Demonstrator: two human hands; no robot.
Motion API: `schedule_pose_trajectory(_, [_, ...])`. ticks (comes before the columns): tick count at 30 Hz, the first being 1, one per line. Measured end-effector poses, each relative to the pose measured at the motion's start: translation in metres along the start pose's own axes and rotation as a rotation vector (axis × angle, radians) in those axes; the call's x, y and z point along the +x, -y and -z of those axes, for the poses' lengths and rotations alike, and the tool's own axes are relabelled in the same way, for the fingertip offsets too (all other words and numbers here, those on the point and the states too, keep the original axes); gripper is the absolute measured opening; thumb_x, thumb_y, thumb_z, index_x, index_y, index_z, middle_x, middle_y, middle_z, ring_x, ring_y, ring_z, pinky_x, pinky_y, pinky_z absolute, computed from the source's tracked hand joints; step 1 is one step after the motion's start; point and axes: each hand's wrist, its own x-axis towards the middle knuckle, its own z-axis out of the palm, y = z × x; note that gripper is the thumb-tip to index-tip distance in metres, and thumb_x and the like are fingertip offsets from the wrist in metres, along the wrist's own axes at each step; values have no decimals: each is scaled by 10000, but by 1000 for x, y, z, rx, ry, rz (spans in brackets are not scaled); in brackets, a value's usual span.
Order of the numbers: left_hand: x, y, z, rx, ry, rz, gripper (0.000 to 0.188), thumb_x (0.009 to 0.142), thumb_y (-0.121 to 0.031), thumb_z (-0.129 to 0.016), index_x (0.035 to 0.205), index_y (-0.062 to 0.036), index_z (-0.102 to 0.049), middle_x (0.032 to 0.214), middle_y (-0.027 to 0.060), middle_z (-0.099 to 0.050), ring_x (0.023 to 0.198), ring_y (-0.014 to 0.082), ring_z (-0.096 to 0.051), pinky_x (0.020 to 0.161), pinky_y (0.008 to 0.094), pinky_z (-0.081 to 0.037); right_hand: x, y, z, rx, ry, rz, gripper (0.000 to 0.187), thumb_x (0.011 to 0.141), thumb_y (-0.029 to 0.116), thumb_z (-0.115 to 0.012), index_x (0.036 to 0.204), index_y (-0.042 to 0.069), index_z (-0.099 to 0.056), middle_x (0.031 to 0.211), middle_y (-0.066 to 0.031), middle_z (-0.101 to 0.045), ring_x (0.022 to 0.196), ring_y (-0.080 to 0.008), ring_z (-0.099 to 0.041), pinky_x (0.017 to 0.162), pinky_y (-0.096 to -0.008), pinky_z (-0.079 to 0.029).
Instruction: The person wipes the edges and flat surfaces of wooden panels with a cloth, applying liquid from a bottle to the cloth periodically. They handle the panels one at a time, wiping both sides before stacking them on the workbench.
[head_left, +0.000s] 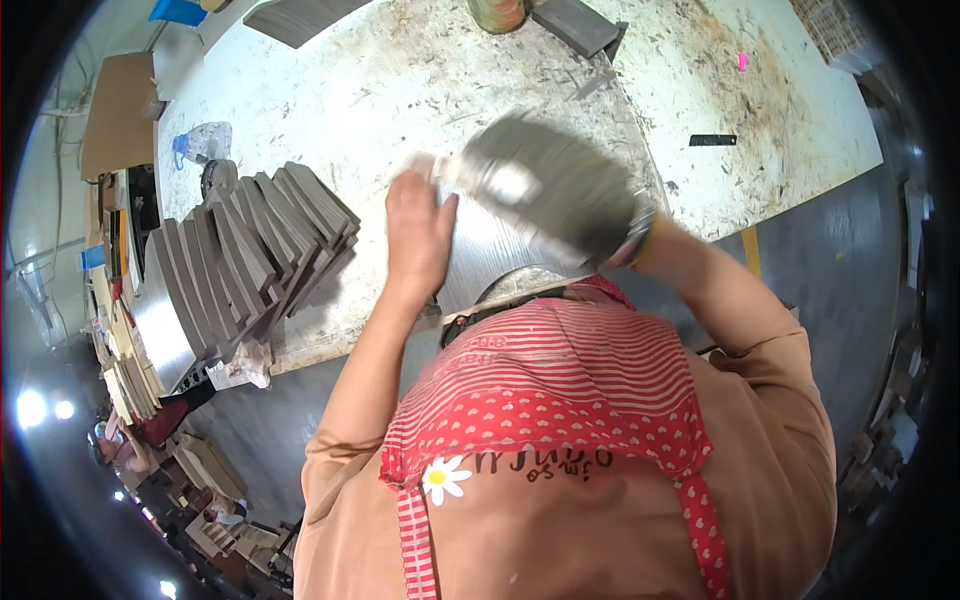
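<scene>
A grey wood-grain board [500,262] lies on the white worktable in front of me, overhanging its near edge. My left hand [418,225] is at the board's left edge, its fingers close together and the thumb along the edge; the fingertips are smeared. Over the board, my right hand [565,190] is blurred by motion, covered by what looks like a dark grey glove or cloth. A bright, shiny patch shows on it, and its fingers cannot be made out. To the left of my left hand, several grey boards [250,250] lean in a fanned, overlapping pile.
The worktable [330,110] is stained and scattered with scraps. A clear plastic bottle [207,142] lies beyond the pile. At the back are a jar [497,14] and grey blocks [575,28]. A short black strip [713,140] lies at right. Another person [125,450] is at far left.
</scene>
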Motion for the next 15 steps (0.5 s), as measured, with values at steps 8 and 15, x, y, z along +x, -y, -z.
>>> schedule_pose_trajectory(8, [28, -9, 19, 127, -14, -43, 461, 865, -216, -552, 1276, -32, -451, 1355, 179, -398, 1271, 408, -321, 1026, 458, -299, -34, -101, 69, -720, 18, -145, 187, 853, 166, -575, 969, 28, -622, 875, -125, -608, 795, -232, -592, 723, -351, -469])
schedule_pose_trajectory(15, [233, 44, 54, 161, -422, -156, 713, 771, -251, -673, 1353, -20, -333, 1419, 177, -312, 1300, 347, -314, 1028, 472, -310, 0, -32, -12, -292, -77, 5, 229, 791, 132, -577, 1009, 71, -609, 827, -87, -560, 766, -244, -567, 677, -383, -471])
